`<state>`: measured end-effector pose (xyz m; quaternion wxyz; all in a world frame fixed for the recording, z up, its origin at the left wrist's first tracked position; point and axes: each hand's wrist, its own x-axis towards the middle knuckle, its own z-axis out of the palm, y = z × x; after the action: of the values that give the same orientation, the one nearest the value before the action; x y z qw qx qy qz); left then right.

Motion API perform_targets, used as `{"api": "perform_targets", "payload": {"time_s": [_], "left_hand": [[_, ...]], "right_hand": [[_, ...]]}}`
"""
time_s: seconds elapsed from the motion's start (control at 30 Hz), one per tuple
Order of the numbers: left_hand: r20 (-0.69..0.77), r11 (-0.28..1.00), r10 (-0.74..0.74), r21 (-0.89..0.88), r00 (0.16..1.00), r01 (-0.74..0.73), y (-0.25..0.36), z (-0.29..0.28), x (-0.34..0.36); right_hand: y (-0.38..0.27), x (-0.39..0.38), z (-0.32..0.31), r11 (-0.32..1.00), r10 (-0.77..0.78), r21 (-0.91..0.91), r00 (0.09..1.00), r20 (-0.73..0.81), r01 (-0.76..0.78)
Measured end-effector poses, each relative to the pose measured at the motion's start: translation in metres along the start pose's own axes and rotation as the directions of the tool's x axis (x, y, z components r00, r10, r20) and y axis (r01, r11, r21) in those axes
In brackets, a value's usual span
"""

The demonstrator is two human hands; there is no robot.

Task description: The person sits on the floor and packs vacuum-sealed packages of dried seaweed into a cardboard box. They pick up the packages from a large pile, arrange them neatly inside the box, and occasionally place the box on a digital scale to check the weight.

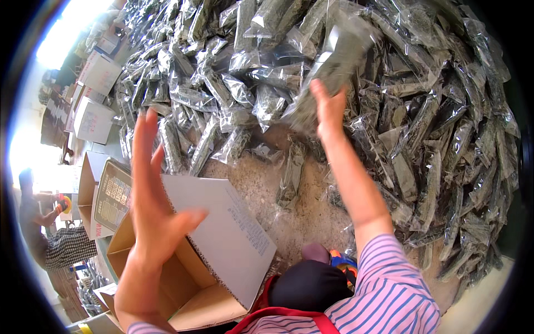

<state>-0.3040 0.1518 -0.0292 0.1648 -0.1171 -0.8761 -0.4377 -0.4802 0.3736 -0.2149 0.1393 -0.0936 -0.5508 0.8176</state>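
My right hand [332,111], stretched forward, grips a clear plastic packet [346,55] of dark grey-green, dried-looking stuff. Motion smears that packet, and its contents cannot be named surely. My left hand [157,220] is raised over an open cardboard box [219,217], fingers apart and holding nothing. The box has a white outside and a brown inside, and its white flap tilts toward the floor. Beyond both hands spreads a large heap of similar packets [217,83]. One packet [291,175] lies apart on the floor between the box and the heap.
More white cartons [97,119] stand along the left. A carton with a printed panel [114,195] sits close behind my box. At the far left another person [39,222] holds a yellow-and-red round object [66,204]. Packets [461,183] also pile up on my right.
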Motion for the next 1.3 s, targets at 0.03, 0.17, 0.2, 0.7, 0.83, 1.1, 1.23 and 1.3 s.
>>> {"api": "perform_targets", "payload": {"time_s": [0.03, 0.17, 0.2, 0.7, 0.83, 1.1, 1.23, 1.3], "left_hand": [[-0.007, 1.000, -0.002, 0.017, 1.000, 0.002, -0.002, 0.017, 0.021], [0.075, 0.765, -0.429, -0.500, 0.900, 0.406, 0.000, 0.053, 0.058], [0.106, 0.750, -0.404, -0.530, 0.909, 0.395, 0.002, 0.056, 0.059], [0.263, 0.485, -0.450, -0.730, 0.854, 0.481, 0.005, 0.026, -0.008], [-0.058, 0.509, -0.494, -0.829, 0.867, 0.234, 0.051, -0.014, -0.070], [0.210, -0.283, -0.958, -0.570, -0.197, 0.771, 0.054, -0.167, -0.228], [0.432, -0.267, -0.886, -0.184, -0.166, 0.946, -0.085, -0.173, -0.264], [0.458, -0.160, -0.888, -0.210, -0.048, 0.965, -0.145, -0.120, -0.298]], "right_hand": [[-0.003, -0.022, 0.011, 0.996, -0.075, -0.033, 0.956, 0.285, 0.088], [-0.014, 0.006, 0.031, 0.974, -0.161, -0.111, 0.949, 0.269, 0.197], [0.001, 0.044, 0.022, 0.951, -0.204, -0.221, 0.976, 0.072, 0.215], [-0.116, -0.147, 0.056, 0.943, -0.304, 0.299, 0.737, 0.603, 0.144], [-0.129, -0.186, 0.063, 0.891, -0.345, 0.141, 0.443, 0.827, 0.431], [-0.061, -0.254, 0.040, 0.948, 0.008, -0.092, 0.265, 0.964, 0.306], [-0.063, -0.262, 0.040, 0.957, 0.017, -0.083, 0.230, 0.973, 0.277], [-0.064, -0.261, 0.040, 0.961, 0.057, -0.109, 0.204, 0.977, 0.253]]}}
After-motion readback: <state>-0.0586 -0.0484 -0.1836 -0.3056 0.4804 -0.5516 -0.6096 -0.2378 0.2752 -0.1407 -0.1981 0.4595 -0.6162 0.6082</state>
